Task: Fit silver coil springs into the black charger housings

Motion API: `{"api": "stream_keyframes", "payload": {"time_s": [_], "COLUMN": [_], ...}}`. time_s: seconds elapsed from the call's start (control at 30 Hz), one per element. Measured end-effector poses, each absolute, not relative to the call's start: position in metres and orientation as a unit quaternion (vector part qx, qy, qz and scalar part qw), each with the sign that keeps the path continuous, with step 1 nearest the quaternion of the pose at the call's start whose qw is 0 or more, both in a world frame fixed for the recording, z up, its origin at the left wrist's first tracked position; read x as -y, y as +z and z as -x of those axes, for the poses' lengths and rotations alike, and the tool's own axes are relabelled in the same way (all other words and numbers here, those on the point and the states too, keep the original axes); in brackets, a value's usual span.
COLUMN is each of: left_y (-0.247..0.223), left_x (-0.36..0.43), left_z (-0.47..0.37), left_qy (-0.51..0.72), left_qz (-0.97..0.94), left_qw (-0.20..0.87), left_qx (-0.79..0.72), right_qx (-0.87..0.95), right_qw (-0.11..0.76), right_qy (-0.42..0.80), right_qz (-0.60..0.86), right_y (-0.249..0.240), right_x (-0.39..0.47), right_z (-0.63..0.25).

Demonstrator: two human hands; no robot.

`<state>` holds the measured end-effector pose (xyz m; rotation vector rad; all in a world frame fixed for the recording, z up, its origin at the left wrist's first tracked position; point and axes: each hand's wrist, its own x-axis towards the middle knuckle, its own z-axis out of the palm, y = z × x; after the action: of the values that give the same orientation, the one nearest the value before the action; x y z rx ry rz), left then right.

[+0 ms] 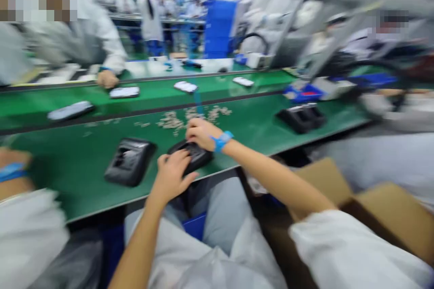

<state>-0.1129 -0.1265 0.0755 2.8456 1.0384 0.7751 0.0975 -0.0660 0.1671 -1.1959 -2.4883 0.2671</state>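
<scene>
A black plastic housing [200, 156] lies at the table's near edge, partly covered by both hands. My left hand [172, 174] holds its left side, with fingers over the top and the thumb along the near edge. At the far side, my right hand [200, 134], wearing a blue wristband [223, 141], has its fingers curled together. Whatever they hold is hidden, and a faint blue streak [198, 101] rises behind them. To the left rests a similar black housing [130, 161] with openings in its face. Small pale pieces [172, 121] are scattered just beyond my hands.
A raised green strip [152, 95] carries several pale flat devices [125, 92]. On the right stand another black housing [301, 118] and a blue bin [303, 93]. Cardboard boxes [325, 180] sit below the table. A person's hand [107, 79] is across the strip; another person's wrist [13, 171] is at left.
</scene>
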Motion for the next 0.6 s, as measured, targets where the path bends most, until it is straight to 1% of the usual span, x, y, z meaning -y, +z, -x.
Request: {"api": "stream_keyframes", "payload": {"time_s": [0.07, 0.13, 0.27, 0.4, 0.5, 0.6], "left_y": [0.077, 0.076, 0.076, 0.074, 0.074, 0.075], "left_x": [0.124, 0.125, 0.13, 0.126, 0.125, 0.127], "left_z": [0.111, 0.111, 0.111, 0.111, 0.111, 0.111], "left_qy": [0.225, 0.223, 0.239, 0.249, 0.247, 0.238], "left_qz": [-0.907, -0.901, -0.901, -0.903, -0.904, -0.907], "left_qw": [0.032, 0.04, 0.04, 0.029, 0.023, 0.025], "left_qx": [-0.355, -0.369, -0.36, -0.349, -0.348, -0.346], "right_qx": [0.877, 0.891, 0.899, 0.908, 0.915, 0.92], "right_qw": [0.188, 0.144, 0.082, 0.03, 0.01, 0.007], "right_qy": [0.089, 0.08, 0.052, -0.027, -0.065, -0.062], "right_qz": [0.432, 0.424, 0.428, 0.418, 0.399, 0.386], "right_y": [0.148, 0.137, 0.144, 0.149, 0.148, 0.146], "right_x": [0.055, 0.049, 0.057, 0.06, 0.059, 0.059], "right_z": [-0.099, -0.1, -0.098, -0.091, -0.086, -0.086]}}
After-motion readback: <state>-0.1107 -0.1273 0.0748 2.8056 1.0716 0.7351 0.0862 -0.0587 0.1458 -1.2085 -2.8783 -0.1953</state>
